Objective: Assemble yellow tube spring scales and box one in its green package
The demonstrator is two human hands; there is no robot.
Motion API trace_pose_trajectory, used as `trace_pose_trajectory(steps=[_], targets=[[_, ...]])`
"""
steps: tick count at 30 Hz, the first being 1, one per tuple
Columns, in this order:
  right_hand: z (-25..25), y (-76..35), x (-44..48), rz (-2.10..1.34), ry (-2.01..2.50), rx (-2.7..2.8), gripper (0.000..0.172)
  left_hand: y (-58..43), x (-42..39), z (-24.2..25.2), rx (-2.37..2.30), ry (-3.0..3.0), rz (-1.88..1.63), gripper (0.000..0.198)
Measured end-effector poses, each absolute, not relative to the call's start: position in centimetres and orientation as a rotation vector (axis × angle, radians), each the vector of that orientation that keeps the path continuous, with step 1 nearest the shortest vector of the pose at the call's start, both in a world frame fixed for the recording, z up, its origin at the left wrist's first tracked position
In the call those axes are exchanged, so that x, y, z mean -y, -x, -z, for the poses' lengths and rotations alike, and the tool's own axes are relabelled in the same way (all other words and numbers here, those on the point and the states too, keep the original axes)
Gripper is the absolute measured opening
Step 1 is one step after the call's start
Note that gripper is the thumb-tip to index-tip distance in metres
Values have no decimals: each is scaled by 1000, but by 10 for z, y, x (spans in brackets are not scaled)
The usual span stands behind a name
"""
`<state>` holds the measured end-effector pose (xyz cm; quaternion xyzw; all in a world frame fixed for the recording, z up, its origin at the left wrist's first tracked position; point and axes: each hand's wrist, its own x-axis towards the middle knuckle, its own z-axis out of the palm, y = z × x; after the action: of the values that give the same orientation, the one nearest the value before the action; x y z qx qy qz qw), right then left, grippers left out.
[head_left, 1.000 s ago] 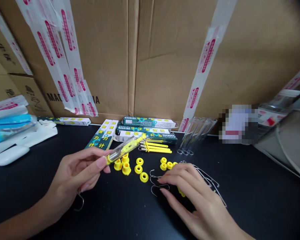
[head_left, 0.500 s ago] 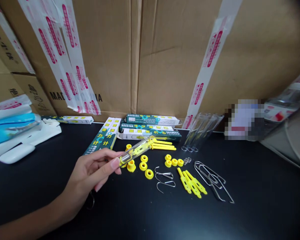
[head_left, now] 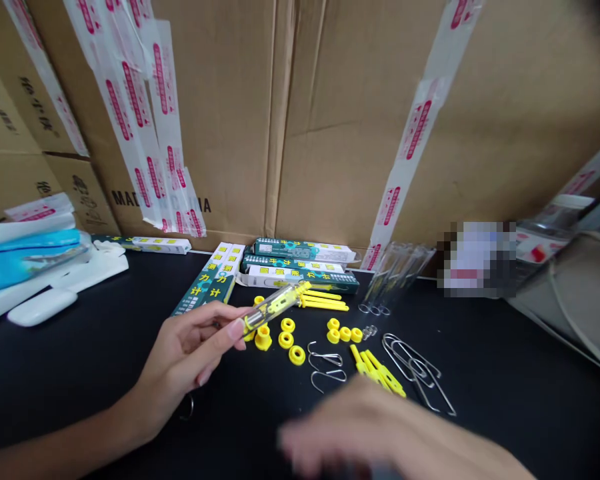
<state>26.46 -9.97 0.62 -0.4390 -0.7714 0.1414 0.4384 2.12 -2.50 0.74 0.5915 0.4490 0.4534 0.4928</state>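
My left hand [head_left: 193, 353] is closed around the lower end of a clear-tubed spring scale [head_left: 279, 305], thumb on top. Yellow parts and a metal spring show inside the tube, which tilts up to the right. My right hand [head_left: 350, 427], smeared by motion, is at the bottom centre, in front of the yellow flat-ended rods [head_left: 377, 370] and the S-shaped wire hooks [head_left: 327, 377]; its fingers cannot be made out. Yellow flanged rings [head_left: 297, 355] lie right of my left hand. A metal hook [head_left: 189, 407] shows below my left wrist.
Small yellow caps [head_left: 345, 335], tiny springs [head_left: 369, 332] and large bent wires [head_left: 420, 370] lie on the black table. Clear tubes [head_left: 395, 280] stand behind. Printed boxes [head_left: 300, 273] line the cardboard wall [head_left: 340, 167]. A blue package [head_left: 30, 257] is left, a bottle [head_left: 543, 237] right.
My right hand has come into view from the lower right. My left hand keeps hold of the spring scale, nearly still. The view has shifted slightly.
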Motion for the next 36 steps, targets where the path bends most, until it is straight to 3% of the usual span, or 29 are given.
trace_pose_trajectory(steps=[2, 4, 11, 24, 36], targets=[[-17, -260, 86, -374, 1072, 2077, 35, -20, 24, -6, -1058, -1463, -1090, 31], [-19, -253, 65, -300, 1202, 2018, 20, -21, 25, -7, -1069, -1463, -1096, 29], [1, -229, 19, -373, 1356, 1950, 32, -24, 25, -9, -1038, -1488, -1064, 30], [10, -245, 27, -599, 1243, 1766, 6, -28, 28, -14, -1062, -1440, -1003, 26], [19, -294, 58, -693, 1100, 1587, 10, -29, 23, -5, -1026, -1555, -870, 15]])
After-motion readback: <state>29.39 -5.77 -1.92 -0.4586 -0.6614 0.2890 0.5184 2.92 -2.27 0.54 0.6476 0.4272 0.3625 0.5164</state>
